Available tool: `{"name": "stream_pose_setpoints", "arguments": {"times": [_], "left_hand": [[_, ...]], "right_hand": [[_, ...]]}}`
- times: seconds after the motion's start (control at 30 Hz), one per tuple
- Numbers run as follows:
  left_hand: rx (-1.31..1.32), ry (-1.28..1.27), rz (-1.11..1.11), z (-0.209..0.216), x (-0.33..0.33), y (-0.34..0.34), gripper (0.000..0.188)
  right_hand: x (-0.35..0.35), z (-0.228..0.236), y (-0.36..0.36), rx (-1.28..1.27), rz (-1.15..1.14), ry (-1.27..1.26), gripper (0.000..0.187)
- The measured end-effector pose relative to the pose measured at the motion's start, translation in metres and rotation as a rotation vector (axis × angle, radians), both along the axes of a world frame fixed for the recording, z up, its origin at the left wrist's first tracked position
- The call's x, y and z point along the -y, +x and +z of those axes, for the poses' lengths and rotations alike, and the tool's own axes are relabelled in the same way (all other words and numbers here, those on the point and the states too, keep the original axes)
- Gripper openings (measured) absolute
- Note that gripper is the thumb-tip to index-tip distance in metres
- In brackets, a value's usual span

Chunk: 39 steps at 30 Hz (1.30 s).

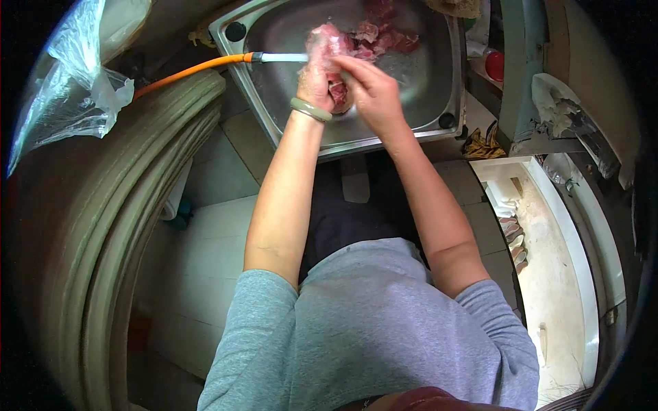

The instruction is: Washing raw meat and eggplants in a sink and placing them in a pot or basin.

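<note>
My left hand, with a pale green bangle at its wrist, holds a wet piece of raw meat over the steel sink. Water runs across that piece from the end of an orange hose, which comes in from the left. My right hand reaches in from the other side, its fingers drawn together against the meat; whatever they pinch is hidden. Red meat also shows below, between the two hands. More raw pieces lie in the far right of the basin.
Clear plastic bags hang at the upper left, above the curved edges of stacked boards. A crumpled yellow-black bag lies beside the sink's right corner. A white-framed opening stands to my right. Pale tiles cover the floor.
</note>
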<state>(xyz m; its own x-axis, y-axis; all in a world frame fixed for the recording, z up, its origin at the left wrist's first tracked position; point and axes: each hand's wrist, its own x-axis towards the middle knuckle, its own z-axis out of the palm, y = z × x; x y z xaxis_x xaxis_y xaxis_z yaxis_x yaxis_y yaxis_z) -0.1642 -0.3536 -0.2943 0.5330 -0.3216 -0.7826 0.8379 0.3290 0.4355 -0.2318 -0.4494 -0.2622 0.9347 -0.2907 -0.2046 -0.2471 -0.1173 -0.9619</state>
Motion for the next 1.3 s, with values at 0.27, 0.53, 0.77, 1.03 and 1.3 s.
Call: {"name": "stream_pose_setpoints", "arguments": {"times": [0.27, 0.53, 0.77, 1.03, 1.3], "left_hand": [[0.061, 0.088, -0.314, 0.009, 0.007, -0.009, 0.064], [0.509, 0.706, -0.624, -0.01, 0.004, -0.014, 0.064], [0.556, 0.79, -0.501, 0.017, 0.017, -0.007, 0.043], [0.255, 0.401, -0.263, 0.009, 0.006, -0.011, 0.057], [0.152, 0.513, -0.64, 0.018, -0.004, -0.001, 0.046]], "right_hand": [[0.016, -0.04, 0.031, -0.226, -0.199, 0.852, 0.044], [-0.004, -0.046, 0.04, -0.338, -0.483, 0.703, 0.033], [-0.002, -0.053, 0.035, -0.058, -0.292, 0.577, 0.027], [0.01, -0.048, 0.039, -0.213, -0.495, 1.092, 0.027], [0.006, -0.033, 0.039, -0.202, -0.252, 0.764, 0.029]]}}
